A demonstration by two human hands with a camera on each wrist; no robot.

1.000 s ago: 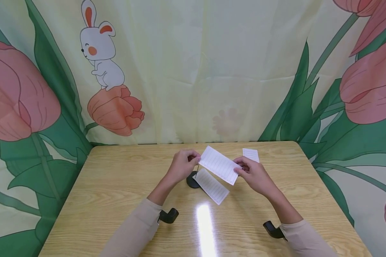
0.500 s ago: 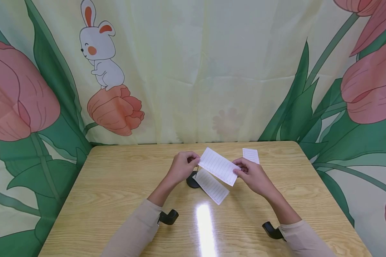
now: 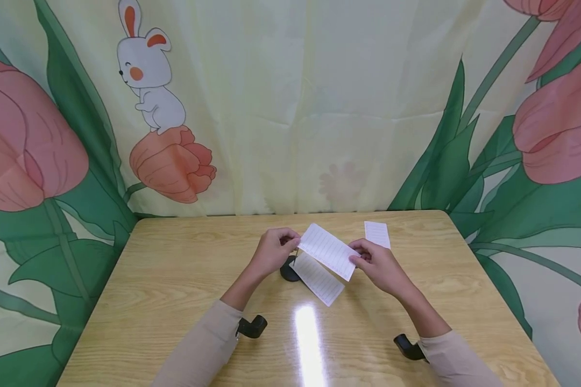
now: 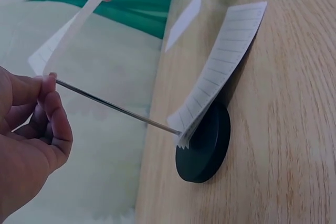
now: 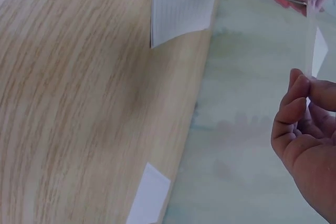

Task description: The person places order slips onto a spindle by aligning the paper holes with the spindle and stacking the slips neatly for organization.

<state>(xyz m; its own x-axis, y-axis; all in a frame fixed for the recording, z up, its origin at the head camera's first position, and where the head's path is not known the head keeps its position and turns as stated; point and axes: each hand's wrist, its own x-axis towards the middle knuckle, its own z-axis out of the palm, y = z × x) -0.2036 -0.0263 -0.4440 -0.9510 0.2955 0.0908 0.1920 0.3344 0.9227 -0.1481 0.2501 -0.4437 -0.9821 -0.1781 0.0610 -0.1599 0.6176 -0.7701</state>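
Observation:
A lined white paper slip (image 3: 330,251) is stretched slantwise between my two hands, above the table. My left hand (image 3: 274,250) pinches its left corner right at the tip of a thin metal spike (image 4: 118,107). The opposite end is pinched between thumb and fingers of my right hand (image 3: 380,267). The spike rises from a round black base (image 4: 203,153) on the table. Low on that spike, against the base, lined paper slips (image 4: 224,56) are threaded, their free end reaching toward the front right.
Another lined slip (image 3: 377,233) lies on the wooden table (image 3: 189,258) behind my right hand. A printed curtain (image 3: 271,107) with tulips and a rabbit hangs behind the table's back edge. Black wrist mounts (image 3: 253,327) stick out from both sleeves.
The held slip and my right hand have sunk slightly, with a small shift left. My left hand stays at the spike's tip. The head view has tilted a little.

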